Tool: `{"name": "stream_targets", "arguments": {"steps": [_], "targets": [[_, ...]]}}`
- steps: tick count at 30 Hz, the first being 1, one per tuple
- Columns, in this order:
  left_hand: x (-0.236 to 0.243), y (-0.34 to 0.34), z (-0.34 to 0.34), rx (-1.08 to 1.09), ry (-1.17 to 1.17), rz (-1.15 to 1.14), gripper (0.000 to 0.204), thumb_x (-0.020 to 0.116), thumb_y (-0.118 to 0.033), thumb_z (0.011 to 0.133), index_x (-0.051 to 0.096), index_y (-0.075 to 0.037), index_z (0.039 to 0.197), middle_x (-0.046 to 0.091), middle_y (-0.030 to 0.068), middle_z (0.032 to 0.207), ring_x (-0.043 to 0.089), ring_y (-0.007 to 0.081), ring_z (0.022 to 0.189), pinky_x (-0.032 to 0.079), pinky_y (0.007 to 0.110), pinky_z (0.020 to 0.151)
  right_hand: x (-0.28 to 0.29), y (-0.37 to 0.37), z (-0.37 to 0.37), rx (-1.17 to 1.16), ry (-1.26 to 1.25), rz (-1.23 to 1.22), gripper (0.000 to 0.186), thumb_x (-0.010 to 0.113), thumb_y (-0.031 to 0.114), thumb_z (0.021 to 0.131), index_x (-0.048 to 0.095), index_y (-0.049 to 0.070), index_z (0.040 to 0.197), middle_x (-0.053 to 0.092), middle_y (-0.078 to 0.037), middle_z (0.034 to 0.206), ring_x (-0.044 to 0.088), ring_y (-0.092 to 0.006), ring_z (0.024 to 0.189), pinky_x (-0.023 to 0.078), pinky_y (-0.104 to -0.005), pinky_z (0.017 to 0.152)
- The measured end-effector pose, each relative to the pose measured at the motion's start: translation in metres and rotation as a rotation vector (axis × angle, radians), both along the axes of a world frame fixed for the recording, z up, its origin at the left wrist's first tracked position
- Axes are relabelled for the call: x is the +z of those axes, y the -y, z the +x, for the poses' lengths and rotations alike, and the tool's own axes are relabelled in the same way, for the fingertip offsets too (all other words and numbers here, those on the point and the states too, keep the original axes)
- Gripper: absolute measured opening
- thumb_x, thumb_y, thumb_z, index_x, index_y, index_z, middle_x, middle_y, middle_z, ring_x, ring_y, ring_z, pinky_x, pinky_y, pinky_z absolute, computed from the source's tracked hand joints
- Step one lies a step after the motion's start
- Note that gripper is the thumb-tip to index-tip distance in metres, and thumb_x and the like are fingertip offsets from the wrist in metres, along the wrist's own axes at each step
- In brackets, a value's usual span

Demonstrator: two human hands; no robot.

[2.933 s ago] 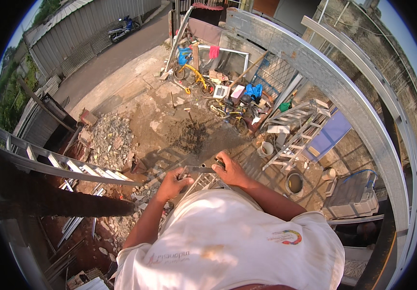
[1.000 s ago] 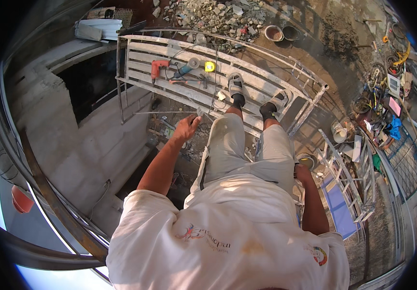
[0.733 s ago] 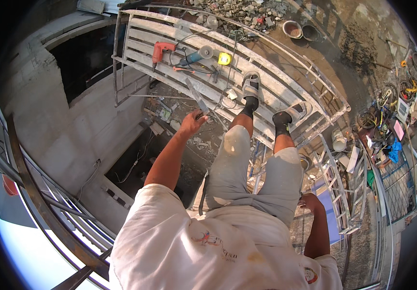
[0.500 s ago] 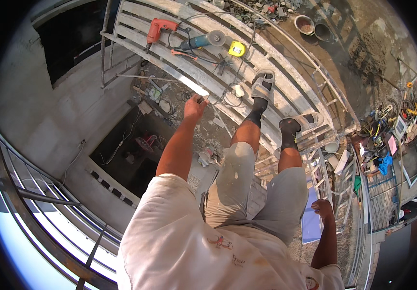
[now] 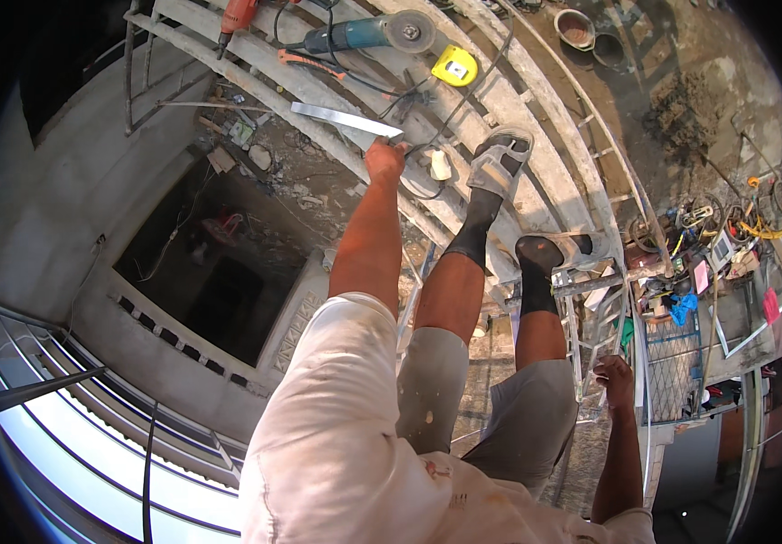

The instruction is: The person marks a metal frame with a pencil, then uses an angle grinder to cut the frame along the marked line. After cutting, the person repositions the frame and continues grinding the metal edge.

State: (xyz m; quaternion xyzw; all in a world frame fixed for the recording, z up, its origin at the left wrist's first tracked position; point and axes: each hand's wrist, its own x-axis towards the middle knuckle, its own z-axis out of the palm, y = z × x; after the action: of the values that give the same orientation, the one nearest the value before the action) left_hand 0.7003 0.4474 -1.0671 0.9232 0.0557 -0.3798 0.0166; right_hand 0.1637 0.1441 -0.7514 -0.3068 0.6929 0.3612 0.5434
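Observation:
My left hand (image 5: 383,156), closed on the near end of a silver metal strip (image 5: 341,120), reaches over the slatted scaffold platform (image 5: 547,136). Behind the strip lie a red drill (image 5: 237,20), a blue angle grinder (image 5: 345,36), an orange-handled tool (image 5: 300,62) with black cables around it, and a yellow tape measure (image 5: 454,65). A small pale piece (image 5: 438,165) sits beside my left hand. My sandaled feet (image 5: 495,168) are on the slats. My right hand (image 5: 615,375) is low at my right side, fingers curled near thin metal rails; what it holds is unclear.
Below left is a dark opening (image 5: 209,272) in a concrete wall. Metal bars (image 5: 146,435) run along the lower left. Two buckets (image 5: 575,29), piled bicycles and junk (image 5: 740,236), a ladder (image 5: 595,322) and a grid panel (image 5: 667,372) are at the right, below the platform.
Both hands earlier held a metal piece before my chest. The view then swung down to the platform; my left hand moved forward with the strip toward the tools, while my right hand dropped to my side.

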Motion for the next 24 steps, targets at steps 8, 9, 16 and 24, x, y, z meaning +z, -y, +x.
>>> {"name": "stream_targets", "arguments": {"steps": [8, 9, 16, 24], "targets": [[-0.044, -0.016, -0.006, -0.133, -0.059, -0.038, 0.059, 0.076, -0.038, 0.087, 0.066, 0.003, 0.128, 0.067, 0.0255, 0.128, 0.062, 0.0399, 0.122, 0.048, 0.043, 0.105, -0.021, -0.001, 0.016, 0.016, 0.027, -0.005, 0.019, 0.058, 0.024, 0.095, 0.066, 0.009, 0.105, 0.069, -0.003, 0.086, 0.066, -0.0127, 0.083, 0.05, -0.0281, 0.075], [-0.044, -0.016, -0.004, -0.182, -0.073, -0.017, 0.058, 0.076, -0.039, 0.087, 0.066, 0.003, 0.127, 0.067, 0.0261, 0.128, 0.062, 0.0403, 0.121, 0.048, 0.043, 0.105, -0.02, 0.0, 0.026, 0.026, 0.027, -0.002, 0.019, 0.059, 0.024, 0.095, 0.066, 0.009, 0.105, 0.068, -0.002, 0.086, 0.066, -0.0126, 0.083, 0.05, -0.028, 0.075], [0.016, 0.048, 0.037, 0.08, 0.25, -0.165, 0.054, 0.07, -0.042, 0.092, 0.064, 0.004, 0.119, 0.066, 0.027, 0.115, 0.06, 0.044, 0.114, 0.046, 0.049, 0.103, -0.021, -0.012, 0.038, 0.008, 0.045, -0.027, 0.018, 0.057, 0.024, 0.096, 0.065, 0.01, 0.104, 0.067, -0.002, 0.085, 0.066, -0.0123, 0.084, 0.05, -0.0277, 0.075], [0.01, 0.1, 0.138, -0.215, 0.818, -0.183, 0.059, 0.074, -0.015, 0.085, 0.048, 0.002, 0.134, 0.05, 0.0243, 0.134, 0.049, 0.0426, 0.124, 0.043, 0.054, 0.102, -0.036, -0.015, 0.028, 0.032, 0.095, -0.018, 0.015, 0.055, 0.019, 0.097, 0.064, 0.008, 0.102, 0.068, -0.003, 0.084, 0.065, -0.0116, 0.078, 0.049, -0.027, 0.07]]}}
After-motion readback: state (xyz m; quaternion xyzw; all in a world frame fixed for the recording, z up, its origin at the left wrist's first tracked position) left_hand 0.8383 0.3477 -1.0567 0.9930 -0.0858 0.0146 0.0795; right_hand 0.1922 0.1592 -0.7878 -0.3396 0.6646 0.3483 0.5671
